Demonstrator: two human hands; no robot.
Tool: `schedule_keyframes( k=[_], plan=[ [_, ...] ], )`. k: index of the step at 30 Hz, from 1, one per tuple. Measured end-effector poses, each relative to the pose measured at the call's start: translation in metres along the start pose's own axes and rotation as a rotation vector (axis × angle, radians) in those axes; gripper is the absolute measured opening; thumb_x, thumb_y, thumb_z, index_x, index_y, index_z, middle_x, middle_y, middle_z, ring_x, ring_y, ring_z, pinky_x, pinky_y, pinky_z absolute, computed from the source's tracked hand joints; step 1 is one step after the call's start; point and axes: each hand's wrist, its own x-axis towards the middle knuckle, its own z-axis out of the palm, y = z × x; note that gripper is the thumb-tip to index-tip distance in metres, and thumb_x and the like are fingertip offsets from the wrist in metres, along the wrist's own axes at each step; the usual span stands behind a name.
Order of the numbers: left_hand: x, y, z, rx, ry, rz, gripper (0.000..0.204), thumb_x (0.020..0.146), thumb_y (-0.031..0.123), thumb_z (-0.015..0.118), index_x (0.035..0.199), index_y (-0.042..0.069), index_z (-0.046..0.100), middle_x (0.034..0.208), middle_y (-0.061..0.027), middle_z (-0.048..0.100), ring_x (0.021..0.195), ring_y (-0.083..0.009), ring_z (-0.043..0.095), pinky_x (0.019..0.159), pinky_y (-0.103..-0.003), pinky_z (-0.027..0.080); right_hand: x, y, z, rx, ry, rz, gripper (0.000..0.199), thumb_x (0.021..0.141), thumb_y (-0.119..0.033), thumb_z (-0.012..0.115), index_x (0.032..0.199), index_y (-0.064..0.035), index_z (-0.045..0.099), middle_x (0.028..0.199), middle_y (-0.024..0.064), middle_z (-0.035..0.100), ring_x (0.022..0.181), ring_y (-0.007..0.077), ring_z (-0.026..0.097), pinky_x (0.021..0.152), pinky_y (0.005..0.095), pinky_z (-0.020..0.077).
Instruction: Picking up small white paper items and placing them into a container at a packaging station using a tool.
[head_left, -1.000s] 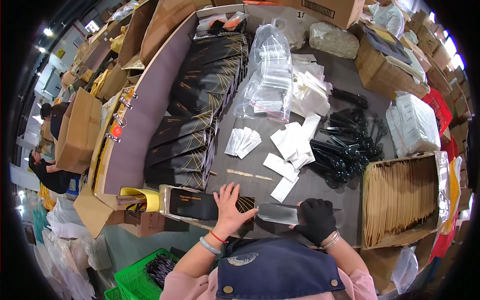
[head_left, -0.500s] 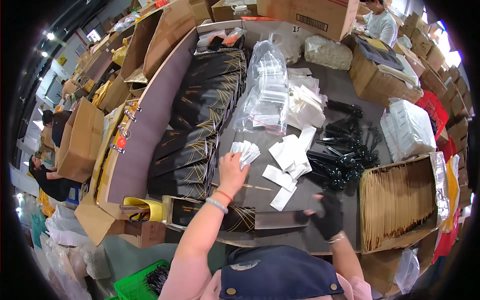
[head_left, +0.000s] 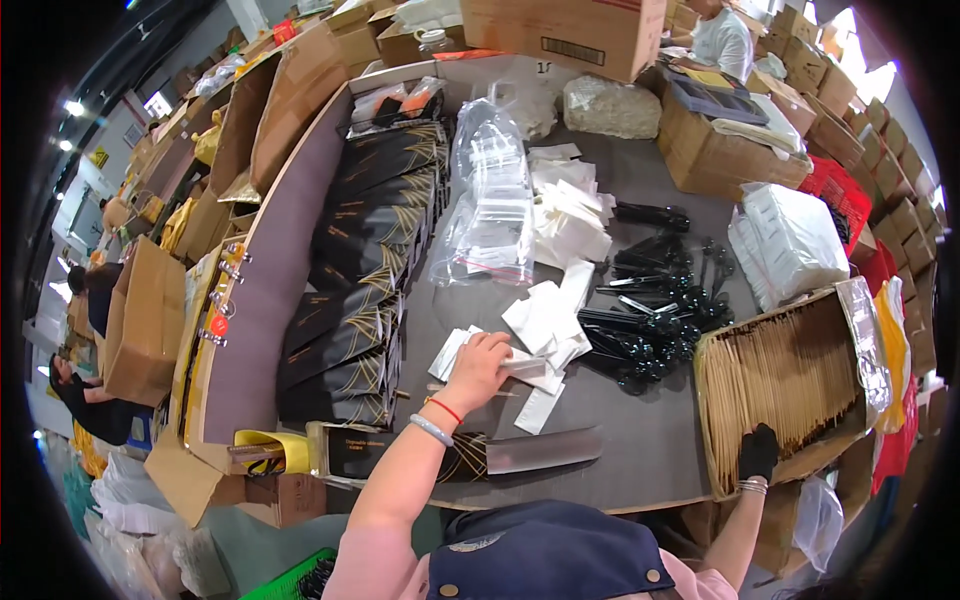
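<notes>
My left hand point(head_left: 480, 368) is closed with its fingers down over small white packets point(head_left: 455, 350). A slim whitish packet point(head_left: 526, 368) sticks out from its fingertips. Beside it spreads a loose pile of white packets point(head_left: 545, 318). My right hand point(head_left: 759, 454), in a black fingerless glove, is at the near edge of an open carton point(head_left: 709, 400) packed with thin tan sticks point(head_left: 790, 375); its fingertips are hidden. In front of me lies a black printed sleeve point(head_left: 375, 455) with gold lines, its right end a plain grey strip point(head_left: 545, 450).
Overlapping black sleeves point(head_left: 345, 290) line the left board. Behind the packets lies a clear plastic bag point(head_left: 487, 190). Glossy black utensils point(head_left: 655, 310) are heaped right of centre, near a white wrapped bundle point(head_left: 788, 243). Cartons point(head_left: 725, 150) stand at the back; other people work farther off.
My right hand has moved right, from the table's near edge to the carton of sticks. My left hand has shifted right toward the loose white pile. The view has turned slightly.
</notes>
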Motion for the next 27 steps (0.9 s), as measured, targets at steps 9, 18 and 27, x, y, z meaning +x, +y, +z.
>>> schedule_keyframes(
  k=[9, 18, 27],
  plan=[
    [-0.002, 0.009, 0.006, 0.092, -0.119, -0.089, 0.038, 0.069, 0.017, 0.081, 0.103, 0.011, 0.064, 0.100, -0.0076, 0.060, 0.097, -0.0305, 0.057, 0.084, -0.041, 0.045, -0.009, -0.019, 0.002, 0.023, 0.132, 0.298, 0.042, 0.101, -0.016, 0.041, 0.136, 0.0069, 0.045, 0.145, 0.0244, 0.043, 0.136, 0.0372, 0.038, 0.113, 0.0386, 0.0311],
    [-0.019, 0.026, -0.002, -0.110, -0.185, -0.187, 0.026, 0.073, 0.015, 0.078, 0.094, 0.005, 0.066, 0.087, -0.0117, 0.063, 0.079, -0.0329, 0.063, 0.069, -0.039, 0.051, 0.007, -0.221, 0.042, 0.412, -0.081, -0.418, 0.019, 0.087, -0.015, 0.064, 0.105, -0.0085, 0.064, 0.092, 0.0124, 0.060, 0.089, 0.0324, 0.061, 0.074, 0.0407, 0.0494],
    [-0.069, 0.089, -0.019, -0.068, -0.272, -0.056, 0.035, 0.068, 0.019, 0.079, 0.101, 0.013, 0.068, 0.092, -0.0047, 0.062, 0.088, -0.0270, 0.058, 0.076, -0.039, 0.047, 0.038, -0.249, 0.062, 0.077, -0.134, -0.668, 0.011, 0.078, -0.019, 0.071, 0.085, -0.0112, 0.069, 0.084, 0.0102, 0.059, 0.080, 0.0316, 0.061, 0.069, 0.0436, 0.0492]
  ],
)
